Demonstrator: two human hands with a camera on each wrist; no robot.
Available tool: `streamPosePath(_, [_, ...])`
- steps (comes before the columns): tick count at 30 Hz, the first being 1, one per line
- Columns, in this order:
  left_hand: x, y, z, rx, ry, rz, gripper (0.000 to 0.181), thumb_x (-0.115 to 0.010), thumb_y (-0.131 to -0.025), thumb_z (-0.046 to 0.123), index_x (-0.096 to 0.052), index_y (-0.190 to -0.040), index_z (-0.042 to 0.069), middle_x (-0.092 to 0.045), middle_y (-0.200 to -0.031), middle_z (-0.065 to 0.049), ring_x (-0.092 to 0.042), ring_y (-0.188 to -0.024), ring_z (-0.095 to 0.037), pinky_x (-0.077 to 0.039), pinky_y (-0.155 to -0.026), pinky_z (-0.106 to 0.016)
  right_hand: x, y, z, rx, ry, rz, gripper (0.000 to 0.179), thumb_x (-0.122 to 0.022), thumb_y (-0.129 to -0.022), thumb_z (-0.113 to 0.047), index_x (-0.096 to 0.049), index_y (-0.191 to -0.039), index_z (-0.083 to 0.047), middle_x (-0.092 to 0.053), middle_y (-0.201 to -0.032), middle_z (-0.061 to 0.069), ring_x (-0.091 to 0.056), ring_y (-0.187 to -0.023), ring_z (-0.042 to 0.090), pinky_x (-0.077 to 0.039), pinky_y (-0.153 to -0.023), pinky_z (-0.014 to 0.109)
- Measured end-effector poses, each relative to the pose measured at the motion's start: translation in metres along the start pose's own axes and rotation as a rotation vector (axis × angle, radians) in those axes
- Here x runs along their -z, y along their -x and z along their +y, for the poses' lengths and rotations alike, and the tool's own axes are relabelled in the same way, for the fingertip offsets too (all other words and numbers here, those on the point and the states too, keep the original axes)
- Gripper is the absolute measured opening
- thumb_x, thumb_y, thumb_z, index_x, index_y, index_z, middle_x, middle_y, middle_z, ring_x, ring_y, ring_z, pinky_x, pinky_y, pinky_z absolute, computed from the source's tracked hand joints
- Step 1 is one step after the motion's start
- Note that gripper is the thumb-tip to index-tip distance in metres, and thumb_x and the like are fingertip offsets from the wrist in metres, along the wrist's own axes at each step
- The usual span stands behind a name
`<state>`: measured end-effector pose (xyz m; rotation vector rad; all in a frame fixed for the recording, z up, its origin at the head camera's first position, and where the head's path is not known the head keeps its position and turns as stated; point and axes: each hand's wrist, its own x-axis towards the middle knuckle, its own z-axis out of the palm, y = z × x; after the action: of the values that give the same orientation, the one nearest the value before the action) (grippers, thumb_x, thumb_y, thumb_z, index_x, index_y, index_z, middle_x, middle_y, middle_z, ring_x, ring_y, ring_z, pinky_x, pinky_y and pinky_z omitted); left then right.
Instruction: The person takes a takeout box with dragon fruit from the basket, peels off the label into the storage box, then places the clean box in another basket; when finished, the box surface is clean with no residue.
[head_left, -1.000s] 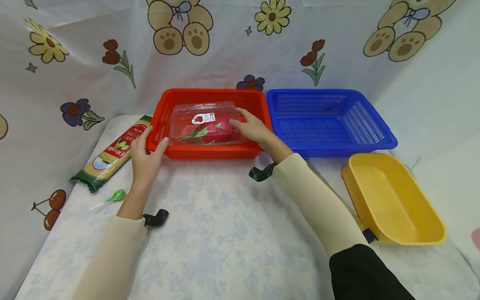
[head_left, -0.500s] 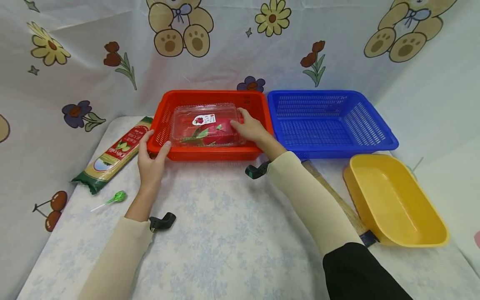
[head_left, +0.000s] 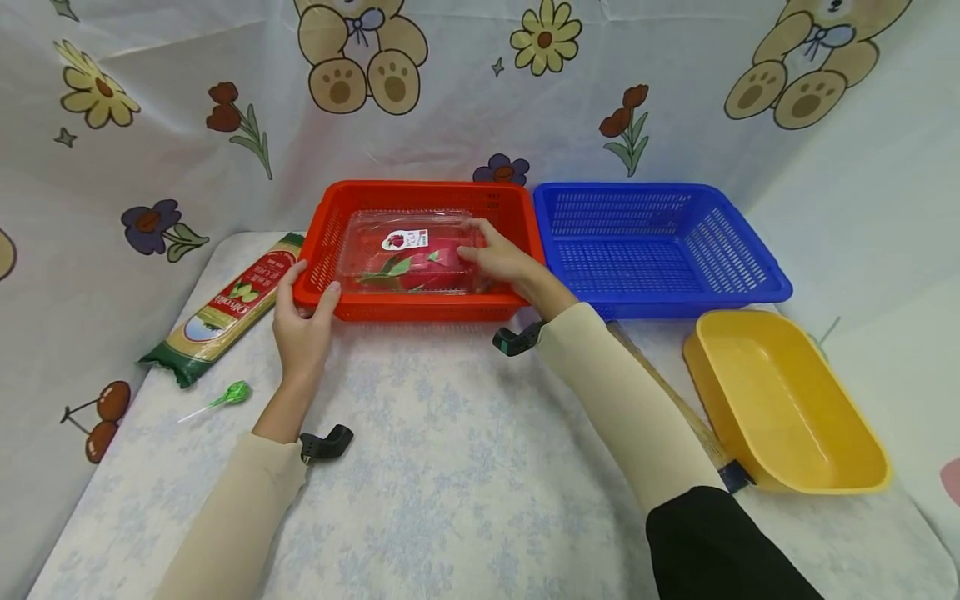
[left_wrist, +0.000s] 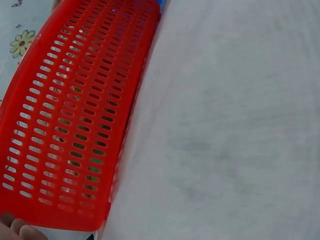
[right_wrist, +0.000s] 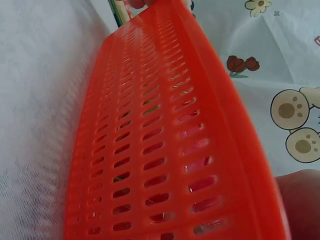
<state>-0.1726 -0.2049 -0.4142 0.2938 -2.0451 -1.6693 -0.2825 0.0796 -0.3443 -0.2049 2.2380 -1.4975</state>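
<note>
Lying inside the red basket (head_left: 420, 310) was a clear plastic box (head_left: 375, 260), a white label (head_left: 405, 240) on its lid and a red fruit with green tips (head_left: 438, 265) inside. Could not tell whether it touched the basket floor. Right hand (head_left: 510, 260) at the box's right end, thumb and fingers bent, pinching it there. Left hand (head_left: 302, 337) gripped the basket's near left corner, thumb at the front rim, fingers at the end wall; the left wrist view caught only fingertips against the red plastic.

Basket sat by the far edge of the bench (head_left: 420, 450), blue basket (head_left: 667, 307) directly beside it. Near the far left corner, a red and gold packet (head_left: 232, 308) with green ends lay aslant, its upper end close by the red basket. Green lollipop (head_left: 238, 392) by the left edge, stick toward that edge. Yellow basin (head_left: 787, 400) stood near the right edge; along its inner side ran a brown strip (head_left: 693, 425) with a black end, kind unclear. Behind the far edge hung a white sheet (head_left: 450, 100) printed with bears and flowers.
</note>
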Motion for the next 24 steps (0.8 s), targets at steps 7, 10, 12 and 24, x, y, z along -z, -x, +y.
streamPosePath(7, [-0.003,-0.001,-0.001,-0.001,0.033,0.001,0.061,-0.068,-0.099,0.028,-0.041,-0.153,0.019,-0.046,-0.152,-0.002,-0.049,-0.135,-0.025,-0.047,-0.104,-0.034,-0.005,0.008,-0.001,0.146,0.143,0.125,0.036,-0.056,-0.106,-0.032,-0.045,-0.140,-0.030,-0.056,-0.103,0.011,-0.054,-0.073,0.024,-0.056,-0.069,0.033])
streamPosePath(10, [-0.004,-0.001,-0.003,-0.012,0.055,0.002,0.061,-0.068,-0.099,0.028,-0.041,-0.153,0.019,-0.046,-0.152,-0.002,-0.048,-0.135,-0.025,-0.047,-0.105,-0.033,-0.006,0.013,-0.003,0.180,0.172,0.166,0.033,-0.056,-0.106,-0.030,-0.047,-0.138,-0.030,-0.053,-0.096,0.013,-0.056,-0.074,0.027,-0.056,-0.069,0.034])
streamPosePath(12, [-0.004,0.000,-0.003,-0.020,0.069,0.003,0.061,-0.068,-0.098,0.028,-0.042,-0.152,0.020,-0.046,-0.151,-0.001,-0.048,-0.135,-0.024,-0.047,-0.105,-0.032,-0.005,0.017,-0.003,0.198,0.186,0.197,0.031,-0.056,-0.106,-0.029,-0.048,-0.136,-0.029,-0.052,-0.093,0.012,-0.055,-0.074,0.026,-0.054,-0.067,0.032])
streamPosePath(24, [-0.005,0.000,-0.005,-0.018,0.126,0.002,0.060,-0.069,-0.098,0.026,-0.042,-0.152,0.021,-0.047,-0.151,-0.004,-0.050,-0.133,-0.025,-0.048,-0.104,-0.032,0.002,0.038,0.001,0.274,0.076,0.255,0.015,-0.058,-0.105,-0.023,-0.050,-0.119,-0.023,-0.044,-0.082,0.009,-0.048,-0.067,0.023,-0.043,-0.056,0.027])
